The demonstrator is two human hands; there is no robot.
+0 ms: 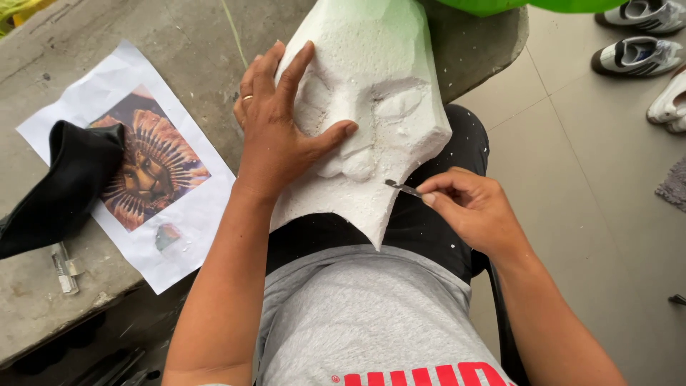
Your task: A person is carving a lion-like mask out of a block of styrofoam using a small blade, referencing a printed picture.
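Note:
A white foam block carved into a face (389, 107) leans from a concrete table (186, 43) down onto my lap, its top tinted green. My left hand (275, 125) lies flat on the carved face's left cheek, thumb pressing near the nose; a ring is on one finger. My right hand (471, 207) pinches a small thin metal blade (402, 188), whose tip touches the lower right edge of the foam near the chin.
A printed picture of a feathered mask (146, 171) lies on white paper on the table, partly under a black cloth (61, 189). A small metal piece (64, 268) lies near the table edge. Shoes (636, 53) stand on the tiled floor at top right.

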